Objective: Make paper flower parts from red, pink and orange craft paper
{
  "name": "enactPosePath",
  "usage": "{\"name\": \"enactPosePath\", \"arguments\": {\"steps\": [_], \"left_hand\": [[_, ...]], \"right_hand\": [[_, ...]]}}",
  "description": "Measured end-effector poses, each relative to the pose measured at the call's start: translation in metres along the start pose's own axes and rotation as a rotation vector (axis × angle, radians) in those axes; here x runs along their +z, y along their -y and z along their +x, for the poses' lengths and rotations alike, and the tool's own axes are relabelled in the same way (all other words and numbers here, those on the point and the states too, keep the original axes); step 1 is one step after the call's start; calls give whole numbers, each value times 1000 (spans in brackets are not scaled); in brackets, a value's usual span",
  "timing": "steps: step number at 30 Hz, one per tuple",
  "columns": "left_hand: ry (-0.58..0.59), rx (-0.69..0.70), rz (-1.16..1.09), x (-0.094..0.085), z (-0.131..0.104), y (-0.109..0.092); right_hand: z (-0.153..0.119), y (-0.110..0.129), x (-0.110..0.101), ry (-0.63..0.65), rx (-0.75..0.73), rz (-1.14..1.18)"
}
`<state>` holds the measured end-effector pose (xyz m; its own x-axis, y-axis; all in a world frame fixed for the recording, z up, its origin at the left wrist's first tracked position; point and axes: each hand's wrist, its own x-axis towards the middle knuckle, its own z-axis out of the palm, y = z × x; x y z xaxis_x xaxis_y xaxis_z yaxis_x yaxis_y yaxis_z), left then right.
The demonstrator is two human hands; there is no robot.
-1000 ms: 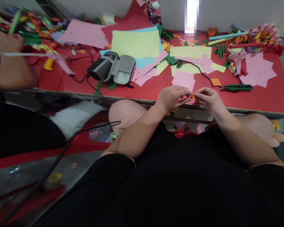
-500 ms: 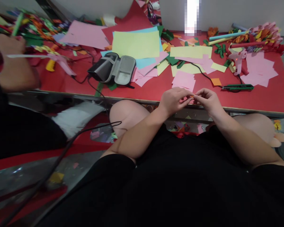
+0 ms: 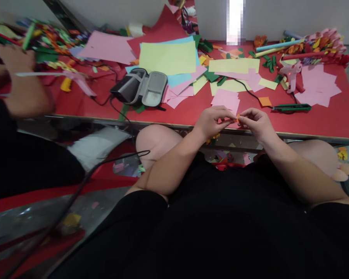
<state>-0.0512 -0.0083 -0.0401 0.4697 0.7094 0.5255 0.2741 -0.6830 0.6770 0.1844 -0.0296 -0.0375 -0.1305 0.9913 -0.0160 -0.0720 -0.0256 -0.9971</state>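
Over the front edge of the red table [image 3: 325, 124], a small orange paper piece [image 3: 237, 119] is pinched between the fingertips of both hands. My left hand [image 3: 216, 122] grips it from the left, thumb and fingers nearly together. From the right, my right hand [image 3: 255, 123] pinches it too. Most of the piece is hidden by the fingers, so its shape is hard to make out. Just beyond lie pink paper squares [image 3: 225, 100]. An orange paper square [image 3: 265, 101] and a green utility knife [image 3: 292, 107] rest to the right of my hands.
A pink glue gun [image 3: 291, 75] stands at the right, its cord crossing the papers. Left of centre is an open grey case [image 3: 154, 89]. Yellow sheets [image 3: 168, 56] and paper flowers [image 3: 330, 42] lie behind. A co-worker's hand [image 3: 17, 64] works at far left, near another pink glue gun [image 3: 81, 83].
The orange piece shows slightly more between my fingertips, and my hands have barely moved. The co-worker's arm appears a little farther right, as the whole view has shifted slightly.
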Motion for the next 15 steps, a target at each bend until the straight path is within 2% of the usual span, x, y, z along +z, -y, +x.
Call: {"name": "enactPosePath", "arguments": {"steps": [5, 12, 15], "left_hand": [[45, 75, 98, -3, -1, 1], [11, 36, 109, -5, -1, -3], [10, 67, 77, -7, -1, -2]], "right_hand": [[-1, 1, 1, 13, 15, 31], [-2, 3, 2, 48, 30, 28], [-4, 7, 2, 61, 13, 28]]}}
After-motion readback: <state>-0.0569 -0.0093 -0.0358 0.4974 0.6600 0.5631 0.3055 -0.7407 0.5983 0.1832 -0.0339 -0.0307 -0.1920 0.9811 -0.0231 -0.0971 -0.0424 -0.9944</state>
